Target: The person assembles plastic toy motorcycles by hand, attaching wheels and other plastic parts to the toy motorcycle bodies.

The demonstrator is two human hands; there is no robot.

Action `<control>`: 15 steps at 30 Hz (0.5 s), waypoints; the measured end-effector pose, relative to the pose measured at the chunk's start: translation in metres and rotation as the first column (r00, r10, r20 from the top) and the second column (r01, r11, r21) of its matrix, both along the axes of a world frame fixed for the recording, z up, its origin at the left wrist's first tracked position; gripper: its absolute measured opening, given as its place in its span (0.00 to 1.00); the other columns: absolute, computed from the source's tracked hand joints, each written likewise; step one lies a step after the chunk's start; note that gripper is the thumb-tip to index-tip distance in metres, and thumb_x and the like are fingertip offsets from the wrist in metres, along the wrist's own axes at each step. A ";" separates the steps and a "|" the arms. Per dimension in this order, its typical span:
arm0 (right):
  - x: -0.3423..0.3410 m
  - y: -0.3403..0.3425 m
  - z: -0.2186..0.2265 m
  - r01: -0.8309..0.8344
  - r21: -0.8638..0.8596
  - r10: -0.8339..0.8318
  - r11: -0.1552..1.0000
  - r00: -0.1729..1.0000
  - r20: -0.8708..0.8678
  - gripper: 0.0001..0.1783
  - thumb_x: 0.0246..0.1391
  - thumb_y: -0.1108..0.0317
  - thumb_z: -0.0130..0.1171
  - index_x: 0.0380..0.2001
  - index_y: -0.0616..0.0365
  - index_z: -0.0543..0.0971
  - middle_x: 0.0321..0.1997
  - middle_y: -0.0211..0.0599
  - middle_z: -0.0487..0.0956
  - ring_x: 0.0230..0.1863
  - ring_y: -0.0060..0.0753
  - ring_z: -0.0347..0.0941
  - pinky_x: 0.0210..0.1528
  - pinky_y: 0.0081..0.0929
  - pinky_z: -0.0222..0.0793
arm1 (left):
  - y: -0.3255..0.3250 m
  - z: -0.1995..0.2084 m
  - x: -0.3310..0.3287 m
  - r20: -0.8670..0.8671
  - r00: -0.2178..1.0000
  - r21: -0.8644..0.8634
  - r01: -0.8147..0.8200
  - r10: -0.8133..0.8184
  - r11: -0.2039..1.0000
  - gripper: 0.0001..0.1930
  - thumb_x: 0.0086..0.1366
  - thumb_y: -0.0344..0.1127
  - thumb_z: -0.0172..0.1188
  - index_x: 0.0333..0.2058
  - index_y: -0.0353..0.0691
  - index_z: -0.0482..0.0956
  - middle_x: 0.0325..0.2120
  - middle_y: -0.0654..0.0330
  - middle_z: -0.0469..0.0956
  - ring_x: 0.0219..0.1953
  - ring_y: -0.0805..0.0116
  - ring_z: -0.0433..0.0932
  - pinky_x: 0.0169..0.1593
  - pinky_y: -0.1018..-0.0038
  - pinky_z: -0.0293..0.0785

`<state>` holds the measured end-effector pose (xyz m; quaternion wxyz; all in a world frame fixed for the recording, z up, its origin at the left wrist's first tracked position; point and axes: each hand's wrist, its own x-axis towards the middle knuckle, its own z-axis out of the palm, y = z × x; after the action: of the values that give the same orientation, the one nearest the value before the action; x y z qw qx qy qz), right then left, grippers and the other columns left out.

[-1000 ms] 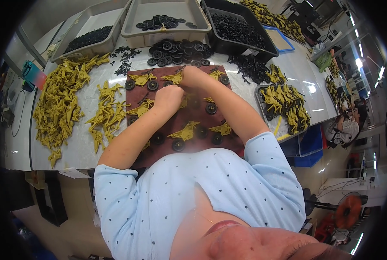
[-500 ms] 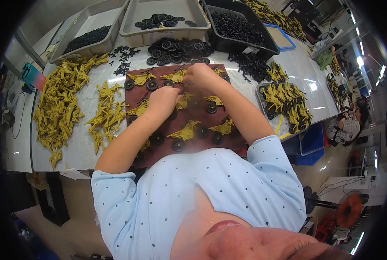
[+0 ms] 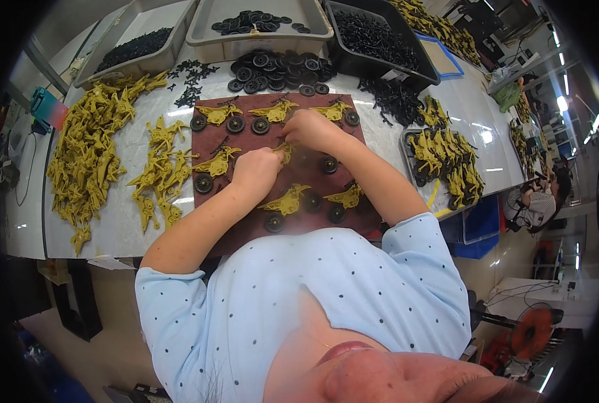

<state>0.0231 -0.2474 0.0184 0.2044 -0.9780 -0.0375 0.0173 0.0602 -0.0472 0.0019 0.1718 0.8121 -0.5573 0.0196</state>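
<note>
Yellow frame [image 3: 284, 152] half-hidden between both hands

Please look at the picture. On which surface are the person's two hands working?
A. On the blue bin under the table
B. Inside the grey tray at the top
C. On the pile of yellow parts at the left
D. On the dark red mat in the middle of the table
D: the left hand and the right hand both rest over the dark red mat, meeting at a yellow toy frame among black wheels.

No packages, labels, signs or screens (trays only).
</note>
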 end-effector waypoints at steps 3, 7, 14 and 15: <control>-0.002 0.003 0.009 0.027 0.000 -0.027 1.000 0.999 -0.031 0.12 0.44 0.67 0.62 0.34 0.59 0.82 0.36 0.45 0.78 0.42 0.47 0.74 0.46 0.37 0.69 | 0.000 0.002 0.002 -0.005 1.000 0.010 0.022 -0.022 1.000 0.07 0.58 0.36 0.56 0.29 0.41 0.78 0.23 0.55 0.76 0.27 0.55 0.79 0.29 0.63 0.75; -0.006 0.007 0.020 0.042 -0.104 -0.047 0.994 0.998 -0.042 0.14 0.43 0.67 0.63 0.35 0.59 0.80 0.36 0.45 0.79 0.41 0.48 0.74 0.44 0.37 0.69 | 0.001 0.005 0.010 -0.026 0.994 0.035 0.108 -0.107 0.994 0.07 0.58 0.37 0.56 0.29 0.41 0.78 0.23 0.55 0.76 0.27 0.56 0.79 0.29 0.63 0.74; -0.003 -0.003 0.018 0.087 0.161 -0.065 0.983 0.989 -0.134 0.11 0.43 0.68 0.64 0.31 0.61 0.80 0.31 0.44 0.79 0.37 0.47 0.76 0.40 0.36 0.69 | -0.001 0.001 0.013 -0.058 0.989 0.017 0.135 -0.134 0.991 0.12 0.61 0.39 0.53 0.26 0.37 0.78 0.22 0.54 0.76 0.26 0.54 0.78 0.29 0.61 0.74; -0.001 -0.002 0.017 0.115 0.166 -0.088 0.979 0.983 -0.162 0.11 0.43 0.68 0.64 0.31 0.61 0.80 0.31 0.44 0.80 0.37 0.46 0.76 0.40 0.36 0.69 | -0.001 0.000 0.012 -0.062 0.989 0.017 0.133 -0.132 0.991 0.12 0.61 0.39 0.53 0.26 0.37 0.78 0.22 0.54 0.76 0.26 0.54 0.78 0.29 0.61 0.74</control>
<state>0.0221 -0.2495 0.0356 0.2923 -0.9527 0.0273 0.0786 0.0723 -0.0480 0.0020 0.1810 0.7753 -0.6047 -0.0223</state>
